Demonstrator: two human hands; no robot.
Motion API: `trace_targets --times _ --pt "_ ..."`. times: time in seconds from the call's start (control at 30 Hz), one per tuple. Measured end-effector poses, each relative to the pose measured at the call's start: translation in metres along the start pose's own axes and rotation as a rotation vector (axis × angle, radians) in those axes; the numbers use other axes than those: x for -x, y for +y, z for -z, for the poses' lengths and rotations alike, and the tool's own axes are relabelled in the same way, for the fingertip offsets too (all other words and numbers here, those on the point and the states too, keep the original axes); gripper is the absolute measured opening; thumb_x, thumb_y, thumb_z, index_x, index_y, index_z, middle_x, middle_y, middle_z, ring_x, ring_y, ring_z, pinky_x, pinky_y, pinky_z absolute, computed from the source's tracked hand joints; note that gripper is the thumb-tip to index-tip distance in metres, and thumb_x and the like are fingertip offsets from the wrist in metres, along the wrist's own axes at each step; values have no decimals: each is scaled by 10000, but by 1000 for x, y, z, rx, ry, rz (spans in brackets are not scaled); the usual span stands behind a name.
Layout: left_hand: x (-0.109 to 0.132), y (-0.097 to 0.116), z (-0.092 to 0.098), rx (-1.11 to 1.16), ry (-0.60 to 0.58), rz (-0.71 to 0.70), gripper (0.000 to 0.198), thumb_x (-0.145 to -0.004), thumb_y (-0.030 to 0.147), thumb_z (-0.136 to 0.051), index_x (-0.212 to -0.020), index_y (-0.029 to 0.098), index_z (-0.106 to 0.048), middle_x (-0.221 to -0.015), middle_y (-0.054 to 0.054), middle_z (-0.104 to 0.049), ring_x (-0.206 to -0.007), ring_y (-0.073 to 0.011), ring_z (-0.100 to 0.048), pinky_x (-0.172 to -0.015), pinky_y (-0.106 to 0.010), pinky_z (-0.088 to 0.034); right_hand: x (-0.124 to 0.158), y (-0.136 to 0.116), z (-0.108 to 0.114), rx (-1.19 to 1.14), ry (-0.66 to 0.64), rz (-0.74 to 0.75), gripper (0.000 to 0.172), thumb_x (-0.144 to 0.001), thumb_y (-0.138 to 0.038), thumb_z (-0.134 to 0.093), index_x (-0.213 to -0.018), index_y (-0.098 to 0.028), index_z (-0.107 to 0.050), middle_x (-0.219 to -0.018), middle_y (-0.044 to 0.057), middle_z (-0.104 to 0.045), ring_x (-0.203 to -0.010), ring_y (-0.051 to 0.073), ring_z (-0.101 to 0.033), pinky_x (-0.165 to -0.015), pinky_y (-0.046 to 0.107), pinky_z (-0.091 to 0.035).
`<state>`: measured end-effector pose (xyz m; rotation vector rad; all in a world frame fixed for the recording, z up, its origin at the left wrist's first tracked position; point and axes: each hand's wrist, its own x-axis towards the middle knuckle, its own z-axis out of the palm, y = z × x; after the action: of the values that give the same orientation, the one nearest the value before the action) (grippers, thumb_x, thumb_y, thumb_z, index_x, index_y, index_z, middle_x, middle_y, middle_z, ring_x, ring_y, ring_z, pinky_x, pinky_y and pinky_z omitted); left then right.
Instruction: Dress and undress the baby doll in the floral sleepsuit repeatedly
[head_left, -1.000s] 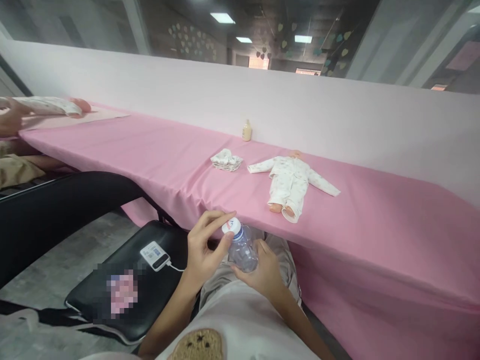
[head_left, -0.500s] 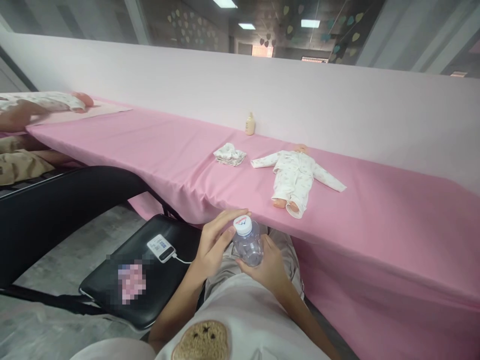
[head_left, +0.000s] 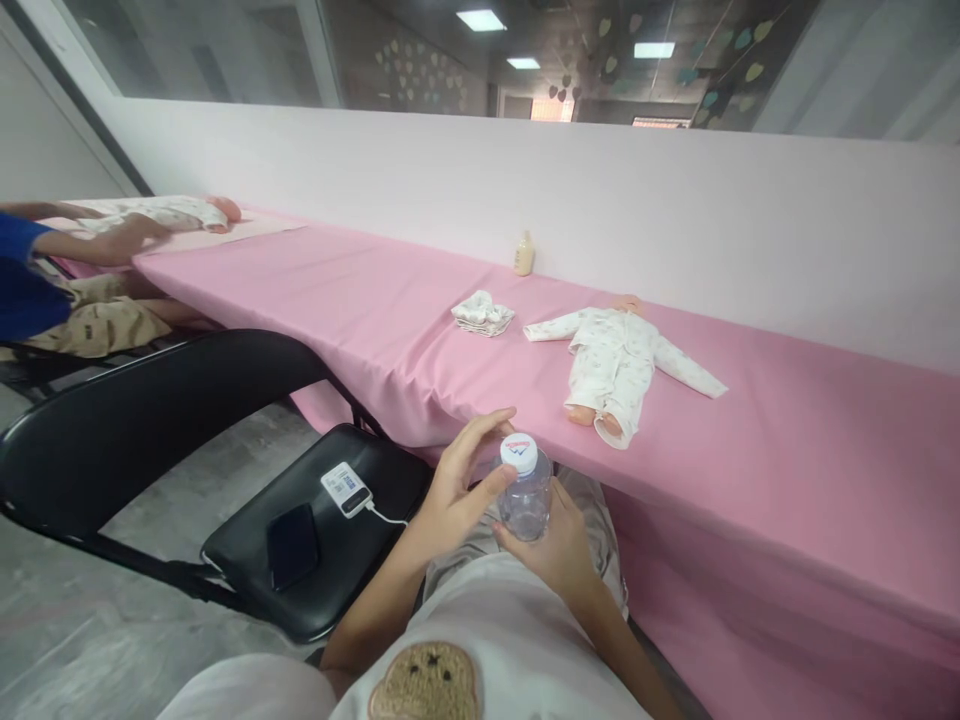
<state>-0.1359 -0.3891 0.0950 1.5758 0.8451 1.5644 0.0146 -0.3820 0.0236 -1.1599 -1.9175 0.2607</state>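
Cap (head_left: 519, 453) on bottle (head_left: 525, 512); tightness cannot be told. Bottle sits over the lap, before the table (head_left: 795, 440). Right hand (head_left: 561, 542) closed round it; left hand (head_left: 459, 488) loosely spread at the cap — contact unclear. Doll (head_left: 611, 362) dressed, cloth (head_left: 482, 315) folded — both on pink covering; white wall (head_left: 720, 220) behind, window (head_left: 420, 70) above.

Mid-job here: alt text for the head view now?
The right hand holds a clear bottle, with the left hand at its white cap. Beyond, a clothed doll and folded cloth lie on a pink-covered table; a black chair stands to the left.
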Motion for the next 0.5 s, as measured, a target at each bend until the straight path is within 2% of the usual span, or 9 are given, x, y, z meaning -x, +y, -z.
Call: trace_targets --times 0.17,0.33,0.5 --pt "0 -5 1 -86 29 -38 486 -799 279 -610 -1266 224 -486 -1117 -90 -556 -1054 -205 -540 -958 -339 -420 0 4 -3 126 91 12 345 -659 -396 -659 -900 -190 -523 -774 47 -586 -739 219 -591 -621 338 -504" --pt "-3 -10 -1 -91 91 -4 570 -740 249 -684 -1267 233 -469 -1036 -60 -583 -978 -168 -570 -912 -296 -451 1 7 -5 235 143 50 344 -687 -431 -638 -887 -188 -497 -760 54 -575 -738 226 -583 -618 339 -492" --pt "-4 -9 2 17 23 10 566 -768 209 -656 -1294 229 -449 -1030 -61 -616 -1005 -170 -580 -942 -320 -445 2 6 -5 206 108 20 326 -668 -399 -661 -857 -191 -495 -747 47 -581 -731 231 -591 -605 334 -483"
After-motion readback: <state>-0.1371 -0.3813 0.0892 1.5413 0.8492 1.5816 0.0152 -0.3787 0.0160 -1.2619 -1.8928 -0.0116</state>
